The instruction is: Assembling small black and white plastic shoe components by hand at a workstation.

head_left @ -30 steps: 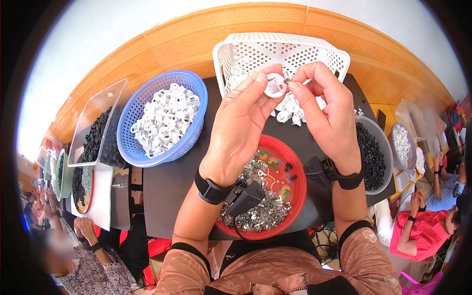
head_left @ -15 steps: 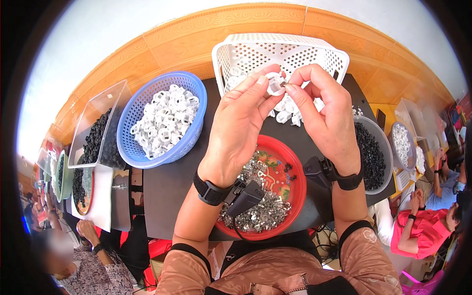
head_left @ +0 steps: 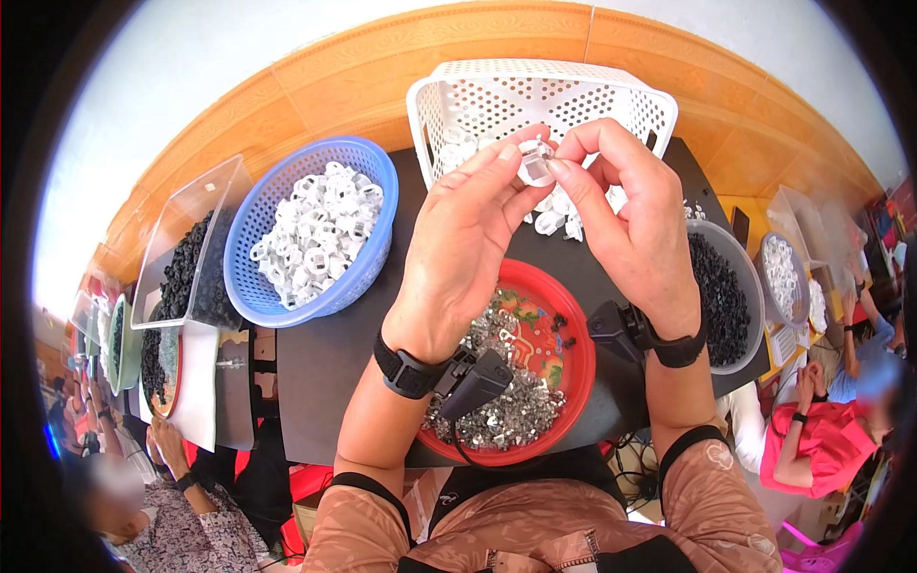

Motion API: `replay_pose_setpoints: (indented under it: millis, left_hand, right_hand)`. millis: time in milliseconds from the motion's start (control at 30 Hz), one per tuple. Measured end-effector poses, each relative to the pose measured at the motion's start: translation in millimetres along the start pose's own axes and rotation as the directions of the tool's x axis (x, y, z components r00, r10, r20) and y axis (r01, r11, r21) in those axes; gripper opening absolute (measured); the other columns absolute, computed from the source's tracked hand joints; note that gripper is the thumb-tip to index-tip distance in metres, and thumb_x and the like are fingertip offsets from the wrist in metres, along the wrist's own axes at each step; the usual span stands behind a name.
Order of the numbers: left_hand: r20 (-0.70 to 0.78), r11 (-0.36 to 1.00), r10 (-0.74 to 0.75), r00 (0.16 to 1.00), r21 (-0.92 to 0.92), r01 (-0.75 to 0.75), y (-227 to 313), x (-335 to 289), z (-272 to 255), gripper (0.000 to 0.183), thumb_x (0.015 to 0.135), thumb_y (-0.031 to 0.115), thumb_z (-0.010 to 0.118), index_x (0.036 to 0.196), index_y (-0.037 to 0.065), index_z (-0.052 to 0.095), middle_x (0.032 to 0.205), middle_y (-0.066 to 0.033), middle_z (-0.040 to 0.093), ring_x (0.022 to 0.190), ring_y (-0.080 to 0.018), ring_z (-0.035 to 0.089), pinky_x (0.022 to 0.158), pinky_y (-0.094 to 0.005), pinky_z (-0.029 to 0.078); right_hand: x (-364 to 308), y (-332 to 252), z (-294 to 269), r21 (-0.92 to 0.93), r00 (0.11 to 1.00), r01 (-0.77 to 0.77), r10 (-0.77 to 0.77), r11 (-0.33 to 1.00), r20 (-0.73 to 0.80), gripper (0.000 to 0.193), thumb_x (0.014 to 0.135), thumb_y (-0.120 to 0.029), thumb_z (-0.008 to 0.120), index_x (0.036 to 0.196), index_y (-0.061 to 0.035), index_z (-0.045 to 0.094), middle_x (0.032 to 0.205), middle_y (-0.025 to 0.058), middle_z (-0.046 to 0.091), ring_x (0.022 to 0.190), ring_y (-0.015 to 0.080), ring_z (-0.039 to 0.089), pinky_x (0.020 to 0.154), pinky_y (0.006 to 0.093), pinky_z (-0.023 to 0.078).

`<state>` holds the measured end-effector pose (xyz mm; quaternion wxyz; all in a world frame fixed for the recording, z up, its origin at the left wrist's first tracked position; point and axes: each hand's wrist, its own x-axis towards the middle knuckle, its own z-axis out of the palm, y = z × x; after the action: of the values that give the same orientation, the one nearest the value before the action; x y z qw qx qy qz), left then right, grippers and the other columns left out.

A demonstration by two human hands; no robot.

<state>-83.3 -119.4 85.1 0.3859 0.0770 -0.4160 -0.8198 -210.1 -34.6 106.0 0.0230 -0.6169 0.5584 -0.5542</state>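
Note:
Between thumb and fingers, my left hand holds a small round white plastic part with a squarish opening. The fingertips of my right hand pinch at that part's right edge; a tiny dark piece seems to be there, too small to name. Both hands are raised over the table, in front of a white perforated basket tipped toward me. Loose white plastic parts spill from its mouth below my fingers. Under my wrists stands a red tray heaped with small shiny metal pieces.
A blue basket full of white parts stands on the left, beside a clear bin of black parts. To the right is a grey bowl of black pieces. Other people sit at both sides, one in a red shirt.
My hands stay at nearly the same place, and the white part has turned slightly between my fingers. The person at the left has brought their hands together.

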Motion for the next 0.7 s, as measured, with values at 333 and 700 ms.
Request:
replay_pose_setpoints:
  millis: [333,700]
  left_hand:
    - [0.0,0.999,-0.033,0.999,-0.007,0.033,-1.5,2.0,-0.7,0.031,0.097,0.011,0.051,0.123,-0.006,0.055,0.119,-0.0118,0.061,0.108,-0.0171,0.059,0.099,-0.0339,0.046]
    - [0.02,1.0,-0.024,1.0,0.005,0.024,-5.3,1.5,-0.2,0.032,0.097,0.012,0.051,0.124,-0.005,0.053,0.119,-0.0112,0.061,0.109,-0.0178,0.06,0.098,-0.0336,0.048]
  right_hand:
    - [1.2,0.6,-0.6,-0.024,1.0,0.013,-0.013,1.0,-0.017,0.008,0.087,-0.003,0.062,0.088,0.0007,0.055,0.078,0.0095,0.06,0.063,0.0179,0.059,0.058,0.0288,0.049]
    - [-0.8,1.6,-0.4,0.003,1.0,0.015,-0.015,1.0,-0.007,0.007,0.086,-0.002,0.062,0.089,0.0009,0.056,0.078,0.0105,0.061,0.064,0.0194,0.06,0.058,0.0291,0.05]
